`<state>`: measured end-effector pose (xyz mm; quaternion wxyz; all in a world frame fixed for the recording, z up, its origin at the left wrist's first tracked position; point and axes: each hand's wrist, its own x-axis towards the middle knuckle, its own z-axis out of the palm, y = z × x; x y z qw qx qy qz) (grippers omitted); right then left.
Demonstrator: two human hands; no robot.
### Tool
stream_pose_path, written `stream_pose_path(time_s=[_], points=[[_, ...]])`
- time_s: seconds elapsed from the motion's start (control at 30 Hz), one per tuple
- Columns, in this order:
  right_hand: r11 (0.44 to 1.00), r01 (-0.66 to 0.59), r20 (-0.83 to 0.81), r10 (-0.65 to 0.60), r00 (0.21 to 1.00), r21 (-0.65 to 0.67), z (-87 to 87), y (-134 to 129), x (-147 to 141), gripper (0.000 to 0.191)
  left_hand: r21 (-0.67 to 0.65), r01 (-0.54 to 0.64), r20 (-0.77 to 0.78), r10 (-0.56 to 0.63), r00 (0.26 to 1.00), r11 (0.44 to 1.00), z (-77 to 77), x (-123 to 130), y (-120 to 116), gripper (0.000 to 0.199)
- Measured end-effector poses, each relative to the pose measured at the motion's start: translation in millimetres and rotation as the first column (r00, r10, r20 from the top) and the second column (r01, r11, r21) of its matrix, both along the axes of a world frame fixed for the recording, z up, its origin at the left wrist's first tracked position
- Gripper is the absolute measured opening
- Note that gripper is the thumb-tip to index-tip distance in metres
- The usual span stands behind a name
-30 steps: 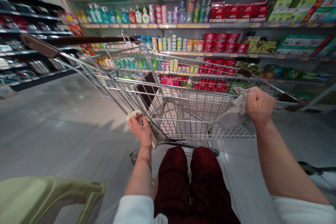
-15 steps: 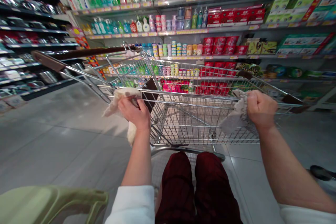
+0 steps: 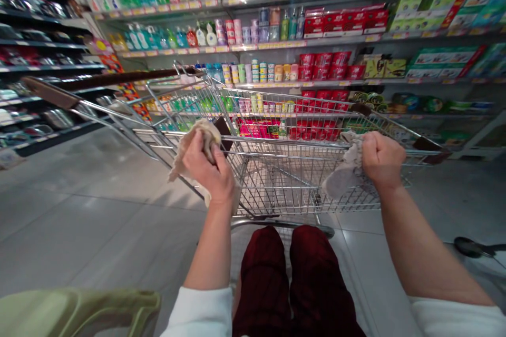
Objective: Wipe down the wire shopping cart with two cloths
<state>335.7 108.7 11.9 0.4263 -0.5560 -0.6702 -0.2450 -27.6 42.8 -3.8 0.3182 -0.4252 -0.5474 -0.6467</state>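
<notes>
Supermarket aisle, viewed from head height. Stocked shelving (image 3: 253,45) stands beyond the shopping cart (image 3: 276,184), and a second shelf unit (image 3: 35,52) stands to the left of the cart. A tiled floor (image 3: 79,221) runs beneath the cart. A pale green plastic rim (image 3: 79,310) lies nearer the viewer than the cart, at lower left. Dark red trousers (image 3: 292,279) show just behind the cart, and white sleeves (image 3: 200,313) cover the arms short of the wrists, towards the cart.

Both hands are at the cart's top rail (image 3: 284,139). The left hand (image 3: 207,166) is closed around a cream cloth (image 3: 193,147), whose loose end hangs beside the rail. The right hand (image 3: 381,160) is clenched into a fist around a grey cloth (image 3: 346,171), which drapes down over the wire side of the cart.
</notes>
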Motion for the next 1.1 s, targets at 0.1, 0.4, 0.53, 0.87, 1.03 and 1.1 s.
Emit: stream_pose_path(time_s=[0.1, 0.4, 0.53, 0.87, 1.03, 1.1], points=[[1.0, 0.003, -0.007, -0.003, 1.0, -0.004, 0.0, 0.3, -0.1, 0.035, -0.107, 0.061, -0.147, -0.076, 0.986, 0.992, -25.1, 18.6, 13.0, 0.043], [1.0, 0.012, 0.005, -0.012, 1.0, -0.019, 2.2, -1.1, -3.9, 0.035, -0.445, 0.14, -0.22, -0.259, 0.94, 0.885, -145.0, 39.4, 3.2, 0.042], [1.0, 0.006, 0.007, -0.006, 1.0, -0.015, 1.7, -1.2, -3.6, 0.033, -0.298, 0.203, -0.156, -0.257, 0.954, 0.933, -112.3, 39.3, -5.4, 0.048], [1.0, 0.003, -0.017, -0.003, 1.0, -0.017, 0.2, 0.8, -3.5, 0.036, -0.331, 0.201, -0.336, -0.314, 0.888, 0.922, -113.0, 76.5, 7.6, 0.033], [1.0, -0.028, -0.046, 0.028, 0.999, 0.0, -0.8, 1.7, -3.8, 0.035, -0.462, 0.197, -0.302, -0.363, 0.881, 0.865, -140.6, 78.0, -2.8, 0.032], [0.999, -0.036, -0.054, 0.036, 0.998, -0.002, -0.8, 1.2, -4.1, 0.034, -0.419, 0.262, -0.241, -0.384, 0.891, 0.869, -122.4, 77.8, -7.3, 0.031]])
